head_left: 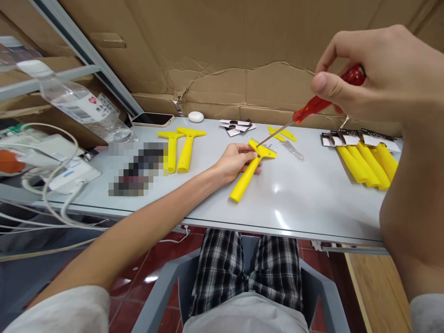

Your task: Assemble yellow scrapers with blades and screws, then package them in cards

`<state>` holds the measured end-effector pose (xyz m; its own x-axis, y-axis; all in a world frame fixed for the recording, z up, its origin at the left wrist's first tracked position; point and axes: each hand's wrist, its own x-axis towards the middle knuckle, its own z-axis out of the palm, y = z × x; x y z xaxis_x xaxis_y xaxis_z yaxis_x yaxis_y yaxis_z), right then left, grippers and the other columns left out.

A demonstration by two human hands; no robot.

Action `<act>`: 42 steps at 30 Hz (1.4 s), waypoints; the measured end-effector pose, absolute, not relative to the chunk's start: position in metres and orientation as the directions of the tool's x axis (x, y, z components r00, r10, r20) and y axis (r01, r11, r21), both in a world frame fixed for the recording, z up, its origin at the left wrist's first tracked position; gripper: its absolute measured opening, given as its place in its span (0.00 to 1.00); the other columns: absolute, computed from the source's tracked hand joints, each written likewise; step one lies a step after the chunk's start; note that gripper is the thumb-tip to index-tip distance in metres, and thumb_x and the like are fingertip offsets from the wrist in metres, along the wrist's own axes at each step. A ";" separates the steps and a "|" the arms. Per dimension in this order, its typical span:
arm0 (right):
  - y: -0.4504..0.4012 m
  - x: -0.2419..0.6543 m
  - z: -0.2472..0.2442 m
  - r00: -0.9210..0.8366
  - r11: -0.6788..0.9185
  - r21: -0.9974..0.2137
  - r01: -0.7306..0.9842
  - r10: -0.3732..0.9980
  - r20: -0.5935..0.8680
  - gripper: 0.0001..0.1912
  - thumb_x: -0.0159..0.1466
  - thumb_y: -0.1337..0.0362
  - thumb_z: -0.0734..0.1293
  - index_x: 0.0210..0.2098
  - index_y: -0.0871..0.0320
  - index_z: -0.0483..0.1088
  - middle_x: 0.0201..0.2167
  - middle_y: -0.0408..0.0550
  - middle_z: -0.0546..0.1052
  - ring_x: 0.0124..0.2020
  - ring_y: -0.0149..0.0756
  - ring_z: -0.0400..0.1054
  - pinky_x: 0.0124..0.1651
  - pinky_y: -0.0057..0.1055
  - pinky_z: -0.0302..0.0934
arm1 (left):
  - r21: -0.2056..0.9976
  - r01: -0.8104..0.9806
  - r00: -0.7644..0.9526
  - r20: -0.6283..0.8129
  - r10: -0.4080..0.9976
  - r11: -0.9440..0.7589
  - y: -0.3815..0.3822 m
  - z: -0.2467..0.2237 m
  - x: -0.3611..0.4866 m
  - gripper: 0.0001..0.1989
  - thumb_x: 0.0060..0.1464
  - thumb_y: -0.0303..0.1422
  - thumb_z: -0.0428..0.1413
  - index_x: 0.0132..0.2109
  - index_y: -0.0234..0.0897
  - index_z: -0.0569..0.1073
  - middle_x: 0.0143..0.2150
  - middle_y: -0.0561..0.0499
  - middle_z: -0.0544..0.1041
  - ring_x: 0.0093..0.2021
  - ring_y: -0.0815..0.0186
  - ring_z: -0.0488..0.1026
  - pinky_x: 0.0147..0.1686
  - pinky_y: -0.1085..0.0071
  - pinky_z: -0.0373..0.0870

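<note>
**Screwdriver tip down on the yellow scraper!**

One pale table [312,203] spans the scene. Above it, the right hand [391,78] grips one red screwdriver [312,108] by its handle, and that forearm blocks part of the table's right end. Two bottles [79,101] at far left, one barely in view! The left hand [233,163] closes on the head of one yellow scraper [244,180], mid-table, with the screwdriver's tip right at that head. Off right, at least four yellow handles [362,164] under dark-and-white cards, their far side partly covered by the forearm. Two more scrapers [187,150] lie left, just beside a pixelated patch. Behind: one phone [153,120], overlapping paper cards [236,126] beyond counting, two small yellow plates [288,135], and one white oval thing [196,116].
</note>
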<state>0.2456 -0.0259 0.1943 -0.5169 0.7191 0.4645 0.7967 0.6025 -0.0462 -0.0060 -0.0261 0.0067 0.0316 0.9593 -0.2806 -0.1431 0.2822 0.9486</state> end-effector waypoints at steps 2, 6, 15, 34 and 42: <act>-0.027 0.246 0.195 -0.475 0.558 -0.047 0.829 0.745 0.468 0.21 0.70 0.40 0.70 0.37 0.52 0.76 0.26 0.41 0.75 0.27 0.33 0.64 0.35 0.36 0.52 | 0.951 -0.142 0.028 -0.275 0.961 0.276 -0.026 0.007 -0.005 0.05 0.69 0.17 0.60 0.47 0.28 0.77 0.44 0.38 0.85 0.39 0.55 0.86 0.40 0.54 0.89; -0.027 0.252 0.196 -0.505 0.626 -0.109 0.772 0.708 0.494 0.11 0.65 0.54 0.79 0.36 0.52 0.78 0.29 0.36 0.79 0.30 0.31 0.70 0.34 0.34 0.56 | 0.950 -0.150 0.035 -0.272 0.962 0.274 -0.026 0.007 -0.006 0.05 0.68 0.17 0.61 0.47 0.28 0.77 0.43 0.38 0.85 0.39 0.55 0.86 0.43 0.52 0.89; -0.014 0.262 0.192 -0.560 0.648 -0.085 0.757 0.709 0.428 0.08 0.64 0.60 0.81 0.41 0.48 0.81 0.32 0.32 0.84 0.33 0.33 0.79 0.33 0.34 0.64 | 0.952 -0.140 0.031 -0.272 0.962 0.273 -0.026 0.005 -0.006 0.05 0.68 0.18 0.61 0.47 0.28 0.77 0.46 0.36 0.86 0.40 0.55 0.87 0.40 0.55 0.90; -0.007 0.269 0.192 -0.625 0.720 -0.106 0.686 0.658 0.420 0.19 0.59 0.62 0.84 0.48 0.47 0.81 0.36 0.33 0.83 0.35 0.31 0.78 0.32 0.28 0.64 | 0.950 -0.140 0.018 -0.279 0.960 0.279 -0.028 0.008 -0.005 0.05 0.68 0.18 0.61 0.46 0.28 0.78 0.45 0.35 0.86 0.40 0.54 0.87 0.43 0.53 0.90; -0.007 0.273 0.193 -0.616 0.710 -0.090 0.698 0.660 0.430 0.16 0.62 0.61 0.83 0.47 0.46 0.80 0.35 0.30 0.83 0.34 0.29 0.78 0.31 0.28 0.65 | 0.950 -0.138 0.033 -0.278 0.960 0.279 -0.026 0.006 -0.007 0.06 0.66 0.19 0.64 0.47 0.30 0.78 0.43 0.37 0.86 0.41 0.53 0.87 0.44 0.53 0.90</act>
